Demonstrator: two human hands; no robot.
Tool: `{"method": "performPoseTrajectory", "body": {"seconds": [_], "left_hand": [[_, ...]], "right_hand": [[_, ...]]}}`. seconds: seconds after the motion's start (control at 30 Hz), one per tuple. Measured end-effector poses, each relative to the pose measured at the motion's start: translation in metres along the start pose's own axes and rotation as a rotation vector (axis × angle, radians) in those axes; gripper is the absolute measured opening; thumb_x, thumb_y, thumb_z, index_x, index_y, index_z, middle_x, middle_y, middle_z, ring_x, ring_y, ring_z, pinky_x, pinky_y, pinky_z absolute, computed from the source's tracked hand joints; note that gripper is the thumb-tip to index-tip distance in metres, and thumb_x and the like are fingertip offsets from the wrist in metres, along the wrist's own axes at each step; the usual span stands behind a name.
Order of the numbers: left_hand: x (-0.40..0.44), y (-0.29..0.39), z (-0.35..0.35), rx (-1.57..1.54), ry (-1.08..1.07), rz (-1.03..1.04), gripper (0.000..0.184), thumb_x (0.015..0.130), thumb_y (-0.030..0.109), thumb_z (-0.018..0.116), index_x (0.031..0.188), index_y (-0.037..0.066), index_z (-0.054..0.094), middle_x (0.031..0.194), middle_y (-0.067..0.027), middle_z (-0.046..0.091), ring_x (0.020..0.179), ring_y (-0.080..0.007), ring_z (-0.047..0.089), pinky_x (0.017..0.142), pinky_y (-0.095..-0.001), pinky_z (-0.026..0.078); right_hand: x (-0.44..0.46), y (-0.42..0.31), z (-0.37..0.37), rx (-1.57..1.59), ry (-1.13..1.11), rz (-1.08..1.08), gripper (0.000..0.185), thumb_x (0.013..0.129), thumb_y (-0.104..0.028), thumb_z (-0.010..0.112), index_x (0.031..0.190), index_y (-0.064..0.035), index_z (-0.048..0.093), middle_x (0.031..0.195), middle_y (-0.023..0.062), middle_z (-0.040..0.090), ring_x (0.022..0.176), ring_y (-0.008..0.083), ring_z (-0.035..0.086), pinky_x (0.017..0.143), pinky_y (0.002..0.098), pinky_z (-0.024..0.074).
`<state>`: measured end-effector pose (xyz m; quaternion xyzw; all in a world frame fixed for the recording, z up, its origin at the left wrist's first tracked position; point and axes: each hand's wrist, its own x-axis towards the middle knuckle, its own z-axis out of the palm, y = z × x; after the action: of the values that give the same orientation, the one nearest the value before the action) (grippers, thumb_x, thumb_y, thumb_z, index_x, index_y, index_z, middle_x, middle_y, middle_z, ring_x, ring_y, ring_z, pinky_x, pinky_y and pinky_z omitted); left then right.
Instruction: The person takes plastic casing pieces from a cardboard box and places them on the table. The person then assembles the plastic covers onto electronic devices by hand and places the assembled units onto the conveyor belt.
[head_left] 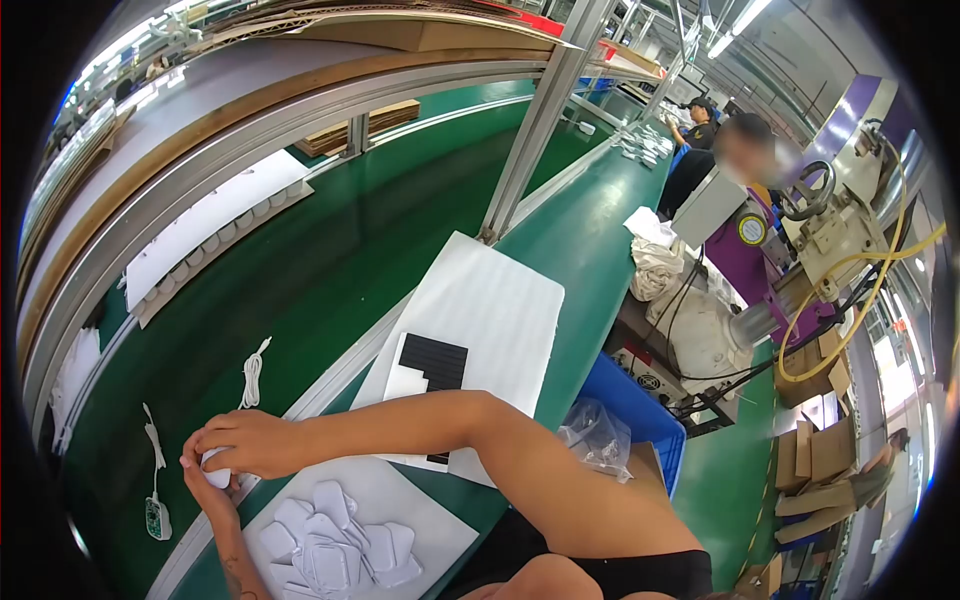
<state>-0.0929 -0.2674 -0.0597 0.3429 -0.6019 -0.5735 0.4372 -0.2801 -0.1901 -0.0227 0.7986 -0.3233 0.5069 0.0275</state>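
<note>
My right hand (252,444) is closed over a white plastic casing (215,468) from above. My left hand (207,490) wraps the same casing from below, so most of it is hidden. A bundled white cable (253,376) lies just beyond my right hand; whether it joins the held casing is hidden. Left of my hands, on the green belt, lies an open white housing with a green circuit board (157,517) and its own tied cable (153,440). Near my forearms, a loose pile of white plastic covers (335,545) rests on a white foam sheet (440,515).
Beyond my right forearm, a larger white foam sheet (510,300) carries black foam strips (435,360). A metal post (545,120) rises beside the belt (330,225). At right stand a blue bin (650,420) with plastic bags and a purple machine (740,245). Co-workers sit farther along.
</note>
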Motion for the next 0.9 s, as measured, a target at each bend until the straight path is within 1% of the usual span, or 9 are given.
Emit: {"method": "performPoseTrajectory", "body": {"seconds": [0.13, 0.23, 0.27, 0.37, 0.4, 0.53, 0.63, 0.67, 0.9], "left_hand": [[0.000, -0.003, -0.005, 0.008, -0.012, -0.034, 0.077, 0.109, 0.067, 0.031, 0.132, -0.002, 0.059, 0.116, -0.0128, 0.068, 0.077, -0.0132, 0.067, 0.045, -0.0212, 0.045], [0.004, -0.012, -0.014, -0.013, -0.062, -0.046, 0.077, 0.110, 0.066, 0.031, 0.133, -0.002, 0.059, 0.117, -0.0128, 0.068, 0.086, -0.0151, 0.068, 0.052, -0.0224, 0.050], [0.006, -0.019, -0.016, -0.002, -0.047, -0.030, 0.076, 0.110, 0.065, 0.031, 0.134, -0.002, 0.059, 0.118, -0.0128, 0.068, 0.093, -0.0167, 0.069, 0.061, -0.0236, 0.054], [0.008, -0.023, -0.021, 0.025, -0.055, -0.019, 0.076, 0.110, 0.065, 0.031, 0.133, -0.002, 0.059, 0.119, -0.0123, 0.068, 0.097, -0.0180, 0.069, 0.069, -0.0246, 0.056], [0.008, -0.021, -0.018, 0.045, -0.051, 0.015, 0.078, 0.110, 0.066, 0.029, 0.133, -0.001, 0.059, 0.119, -0.0113, 0.068, 0.092, -0.0163, 0.069, 0.061, -0.0229, 0.054], [0.005, -0.015, -0.011, -0.051, -0.041, -0.061, 0.080, 0.109, 0.068, 0.027, 0.133, 0.000, 0.060, 0.119, -0.0107, 0.069, 0.082, -0.0125, 0.068, 0.047, -0.0195, 0.047], [0.003, -0.007, -0.005, -0.068, -0.042, -0.060, 0.079, 0.109, 0.068, 0.027, 0.133, 0.000, 0.060, 0.118, -0.0107, 0.069, 0.082, -0.0122, 0.068, 0.048, -0.0198, 0.047], [0.011, -0.031, -0.021, -0.030, -0.040, -0.043, 0.079, 0.109, 0.068, 0.027, 0.133, -0.001, 0.059, 0.117, -0.0107, 0.069, 0.081, -0.0120, 0.067, 0.046, -0.0202, 0.046], [0.003, -0.003, -0.003, -0.030, -0.052, -0.060, 0.075, 0.110, 0.064, 0.030, 0.133, -0.002, 0.059, 0.115, -0.0109, 0.068, 0.077, -0.0124, 0.067, 0.046, -0.0212, 0.045]], "right_hand": [[-0.002, -0.003, 0.000, 0.012, -0.021, 0.012, 0.043, 0.072, -0.012, 0.083, 0.114, -0.0111, 0.074, 0.126, 0.0092, 0.065, 0.121, 0.0321, 0.060, 0.093, 0.0452, 0.0547], [-0.001, 0.001, -0.001, 0.000, -0.037, 0.025, 0.043, 0.072, -0.012, 0.083, 0.114, -0.0113, 0.074, 0.126, 0.0093, 0.065, 0.121, 0.0328, 0.060, 0.093, 0.0450, 0.0546], [-0.002, 0.000, 0.000, 0.001, -0.035, 0.024, 0.043, 0.072, -0.012, 0.082, 0.114, -0.0113, 0.074, 0.126, 0.0095, 0.065, 0.121, 0.0330, 0.060, 0.093, 0.0449, 0.0547], [-0.001, -0.001, 0.003, 0.000, -0.039, 0.031, 0.044, 0.072, -0.012, 0.082, 0.115, -0.0113, 0.073, 0.127, 0.0091, 0.064, 0.121, 0.0329, 0.060, 0.094, 0.0451, 0.0548], [-0.001, 0.000, 0.003, -0.003, -0.033, 0.027, 0.044, 0.072, -0.012, 0.082, 0.115, -0.0113, 0.073, 0.127, 0.0089, 0.064, 0.121, 0.0327, 0.060, 0.094, 0.0450, 0.0548], [0.002, -0.002, -0.007, -0.007, -0.050, 0.026, 0.044, 0.072, -0.012, 0.082, 0.116, -0.0112, 0.073, 0.126, 0.0078, 0.064, 0.120, 0.0315, 0.060, 0.094, 0.0448, 0.0547], [0.000, 0.000, -0.002, -0.007, -0.028, 0.018, 0.043, 0.073, -0.013, 0.082, 0.115, -0.0110, 0.073, 0.125, 0.0080, 0.065, 0.119, 0.0312, 0.061, 0.093, 0.0443, 0.0545], [0.001, 0.003, -0.004, -0.008, -0.021, 0.014, 0.043, 0.072, -0.013, 0.083, 0.114, -0.0112, 0.073, 0.125, 0.0080, 0.065, 0.119, 0.0313, 0.061, 0.093, 0.0444, 0.0545], [-0.002, 0.003, 0.000, -0.007, -0.038, 0.022, 0.046, 0.072, -0.011, 0.082, 0.116, -0.0125, 0.071, 0.129, 0.0087, 0.064, 0.120, 0.0323, 0.060, 0.093, 0.0455, 0.0529]]}}
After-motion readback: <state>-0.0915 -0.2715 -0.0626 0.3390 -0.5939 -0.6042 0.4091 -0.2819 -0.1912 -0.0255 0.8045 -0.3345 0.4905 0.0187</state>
